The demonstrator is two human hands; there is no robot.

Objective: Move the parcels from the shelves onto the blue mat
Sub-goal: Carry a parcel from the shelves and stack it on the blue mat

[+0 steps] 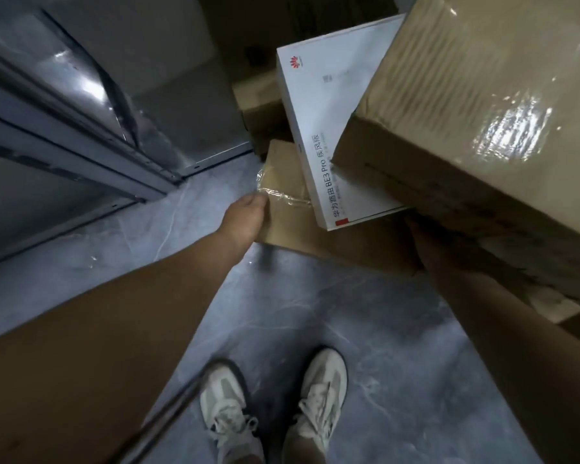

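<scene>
A flat brown cardboard parcel is gripped at its left edge by the left hand, whose fingers are curled out of sight beneath it. The white printed carton and the large tape-wrapped cardboard box, cut off at the frame's edge, are stacked on it above the grey marbled floor. The right hand is shadowed under the stack, so its finger state cannot be told.

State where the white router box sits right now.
The white router box sits upper centre, atop a flat brown box, wedged against the large taped carton to its right.
</scene>
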